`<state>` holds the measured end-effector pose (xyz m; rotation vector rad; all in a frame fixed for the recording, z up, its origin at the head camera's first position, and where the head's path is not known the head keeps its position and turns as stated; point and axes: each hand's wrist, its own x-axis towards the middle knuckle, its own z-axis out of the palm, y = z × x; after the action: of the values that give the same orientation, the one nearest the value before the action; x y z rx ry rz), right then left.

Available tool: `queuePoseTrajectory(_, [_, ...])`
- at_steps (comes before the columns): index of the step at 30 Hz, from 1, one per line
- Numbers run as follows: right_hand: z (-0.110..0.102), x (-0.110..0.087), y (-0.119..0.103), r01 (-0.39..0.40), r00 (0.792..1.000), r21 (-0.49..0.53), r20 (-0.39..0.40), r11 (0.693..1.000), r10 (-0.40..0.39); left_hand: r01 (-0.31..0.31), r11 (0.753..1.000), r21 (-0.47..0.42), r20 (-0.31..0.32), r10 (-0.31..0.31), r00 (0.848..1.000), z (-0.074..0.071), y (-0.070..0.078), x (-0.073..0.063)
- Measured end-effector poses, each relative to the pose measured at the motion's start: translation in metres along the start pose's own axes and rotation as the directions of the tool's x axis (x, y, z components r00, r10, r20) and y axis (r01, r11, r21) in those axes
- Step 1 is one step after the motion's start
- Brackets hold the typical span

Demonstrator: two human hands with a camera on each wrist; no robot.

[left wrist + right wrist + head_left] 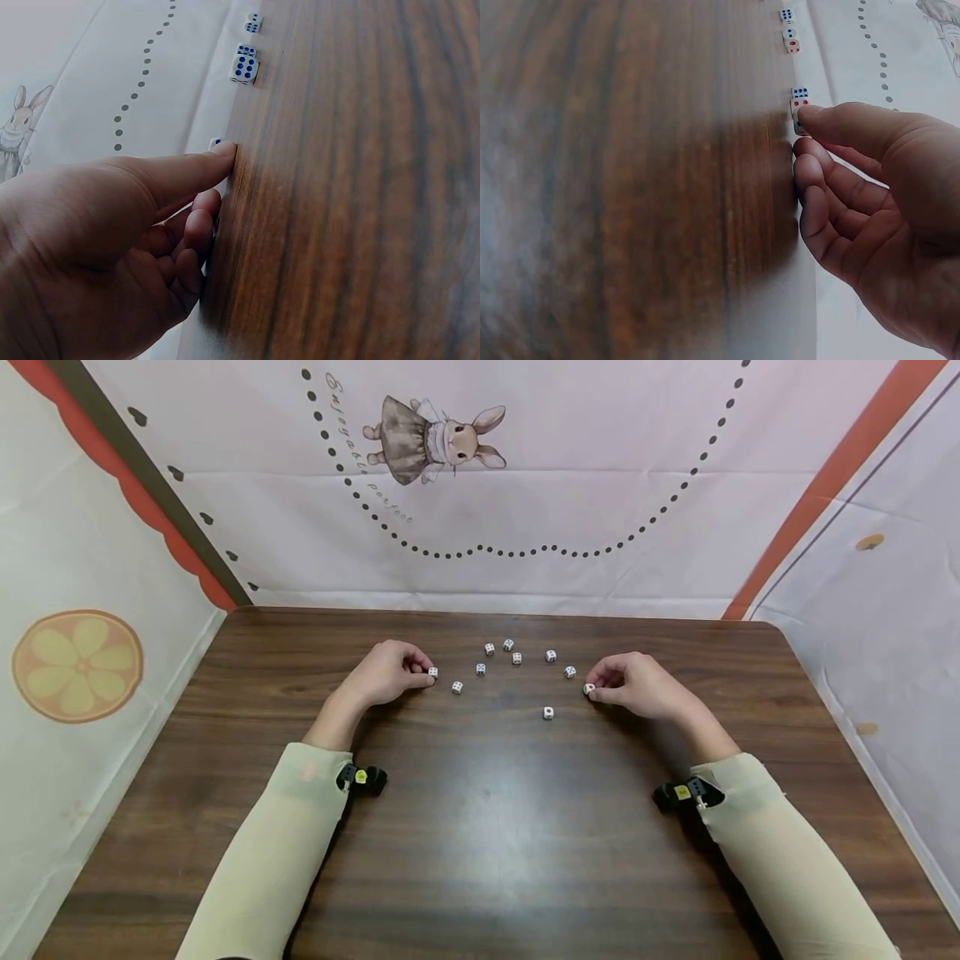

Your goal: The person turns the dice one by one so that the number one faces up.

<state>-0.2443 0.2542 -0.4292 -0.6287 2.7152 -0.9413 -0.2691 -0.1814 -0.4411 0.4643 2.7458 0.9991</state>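
Note:
In the head view, my left hand (384, 672) pinches a small white die (433, 672) between thumb and fingers at the left end of a scatter of dice. Across from it, my right hand (637, 685) pinches another die (588, 689) at the right end. Close by the left hand lies a loose die (457, 687); near the right one sits a die (570, 672). The left wrist view shows the left thumb (191, 169) mostly covering its die (217, 142). In the right wrist view, the right thumb (840, 120) partly hides the held die (801, 126).
Several more dice, among them a die (517, 658) and a die (551, 656), lie between the hands on the brown wooden table (487, 827). One die (548, 713) sits closer to me. A printed cloth (600, 427) hangs behind the table's far edge.

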Motion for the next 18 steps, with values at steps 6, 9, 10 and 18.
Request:
queuePoseTrajectory(6, [-0.0018, 0.0019, -0.0011, -0.010, 1.000, -0.004, 0.004, 1.000, 0.010, 0.003, 1.000, 0.000, -0.005, -0.003, 1.000, -0.0023, 0.0010, 0.0009])
queuePoseTrajectory(9, [-0.0025, 0.0027, -0.0016, -0.009, 1.000, -0.005, 0.008, 1.000, 0.009, 0.004, 1.000, -0.002, -0.004, -0.004, 1.000, -0.0028, 0.0015, 0.0007])
queuePoseTrajectory(10, [-0.0026, 0.0029, -0.0018, -0.009, 1.000, -0.005, 0.009, 1.000, 0.009, 0.005, 1.000, 0.000, -0.004, -0.005, 1.000, -0.0027, 0.0014, 0.0007])
queuePoseTrajectory(18, [-0.0017, 0.0010, 0.0008, -0.010, 1.000, -0.006, 0.019, 1.000, 0.010, 0.013, 1.000, -0.009, 0.003, -0.013, 1.000, -0.0008, 0.0033, -0.0022])
